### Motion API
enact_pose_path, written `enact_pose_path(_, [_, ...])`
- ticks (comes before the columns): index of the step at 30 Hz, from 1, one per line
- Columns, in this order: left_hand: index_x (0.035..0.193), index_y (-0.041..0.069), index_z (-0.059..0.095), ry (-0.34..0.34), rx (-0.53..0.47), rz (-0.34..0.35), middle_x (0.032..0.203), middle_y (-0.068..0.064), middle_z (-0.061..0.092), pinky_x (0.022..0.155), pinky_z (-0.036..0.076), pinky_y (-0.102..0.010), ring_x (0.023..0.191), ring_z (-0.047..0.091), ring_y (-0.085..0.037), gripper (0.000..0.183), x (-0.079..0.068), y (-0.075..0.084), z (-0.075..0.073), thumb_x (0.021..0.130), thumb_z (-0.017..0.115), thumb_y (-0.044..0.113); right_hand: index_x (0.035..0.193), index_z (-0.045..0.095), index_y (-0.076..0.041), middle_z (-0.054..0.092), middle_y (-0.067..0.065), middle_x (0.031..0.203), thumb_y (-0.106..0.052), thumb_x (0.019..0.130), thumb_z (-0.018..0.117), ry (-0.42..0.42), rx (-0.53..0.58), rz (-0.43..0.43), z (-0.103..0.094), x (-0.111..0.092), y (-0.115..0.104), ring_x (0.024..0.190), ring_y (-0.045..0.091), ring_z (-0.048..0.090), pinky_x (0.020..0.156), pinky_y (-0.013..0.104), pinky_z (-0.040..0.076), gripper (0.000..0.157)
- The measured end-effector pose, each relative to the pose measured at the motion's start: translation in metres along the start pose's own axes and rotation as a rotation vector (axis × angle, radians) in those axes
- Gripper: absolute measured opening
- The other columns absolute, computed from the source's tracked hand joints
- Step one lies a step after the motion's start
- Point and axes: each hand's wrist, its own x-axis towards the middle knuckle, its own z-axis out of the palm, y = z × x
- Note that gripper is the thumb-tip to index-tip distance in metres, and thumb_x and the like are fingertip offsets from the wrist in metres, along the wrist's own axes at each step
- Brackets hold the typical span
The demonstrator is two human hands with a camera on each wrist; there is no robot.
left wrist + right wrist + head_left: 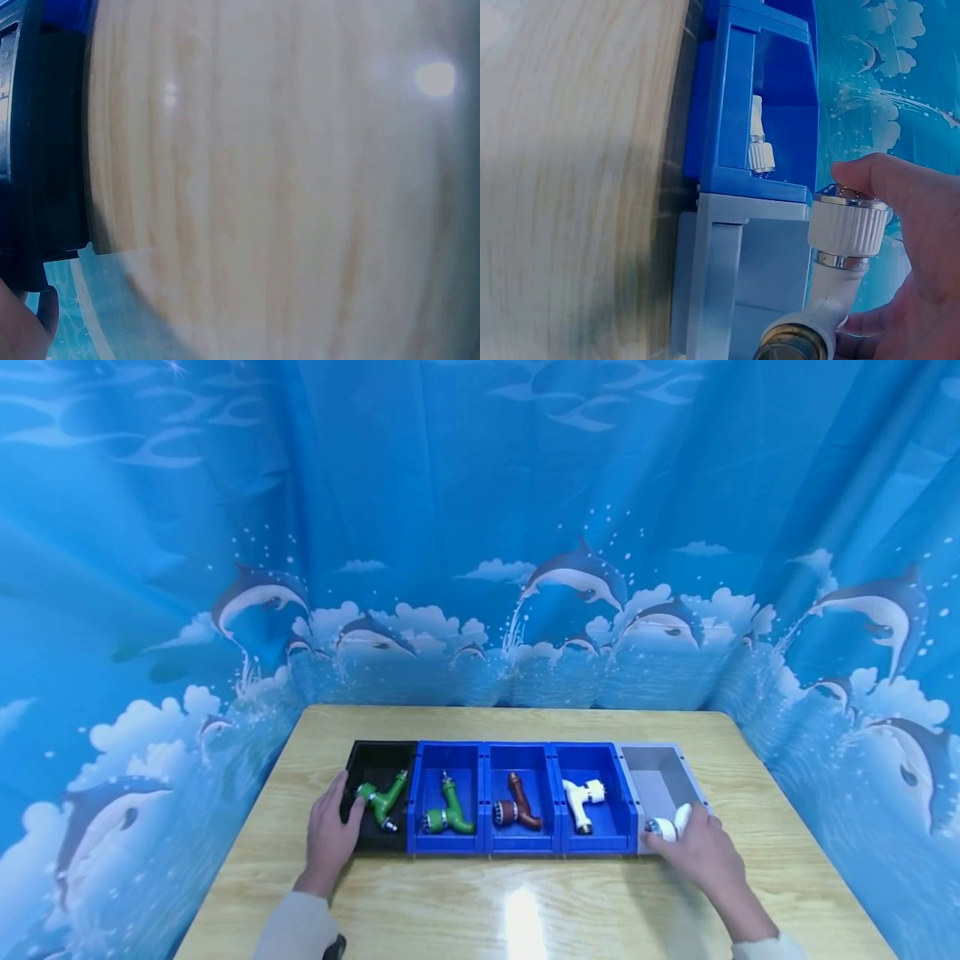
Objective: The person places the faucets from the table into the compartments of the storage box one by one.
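Note:
My right hand [701, 852] holds a white tap [846, 229] above the front of the grey bin [656, 777]. In the right wrist view the thumb lies at the chrome-rimmed end of its ribbed knob, with the brass-coloured end pointing down. My left hand [333, 827] rests at the left rim of the black bin [375, 750], and its thumb reaches over the front left corner, near a green tap [384, 802]. Only a small part of that hand [26, 326] shows in the left wrist view, by the bin's corner.
Three blue bins stand in the row between black and grey. They hold a green tap [450, 814], a brown tap [517, 806] and a white tap [582, 802]. The wooden table [450, 910] borders a blue dolphin-print curtain [480, 568].

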Motion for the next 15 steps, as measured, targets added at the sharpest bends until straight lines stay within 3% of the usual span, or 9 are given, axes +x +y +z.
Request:
enact_pose_path(8, [0.148, 0.001, 0.036, 0.007, -0.006, 0.014, 0.15, -0.022, 0.037, 0.109, 0.027, -0.059, 0.133, 0.035, -0.046, 0.058, -0.001, 0.0, -0.001, 0.098, 0.056, 0.023, 0.13, 0.028, 0.024, 0.048, 0.043, 0.107, -0.062, 0.076, 0.069, -0.004, 0.004, 0.001, -0.007, 0.008, -0.003, 0.088, 0.048, 0.057, 0.064, 0.056, 0.051, 0.109])
enact_pose_path(15, [0.146, -0.001, 0.039, 0.042, -0.005, 0.057, 0.148, -0.023, 0.04, 0.107, 0.03, -0.06, 0.129, 0.038, -0.047, 0.057, -0.001, -0.003, 0.002, 0.096, 0.057, 0.021, 0.125, 0.034, 0.02, 0.052, 0.037, 0.099, -0.06, 0.076, 0.07, 0.015, 0.0, -0.003, -0.009, 0.018, -0.003, 0.083, 0.043, 0.057, 0.056, 0.047, 0.049, 0.101])
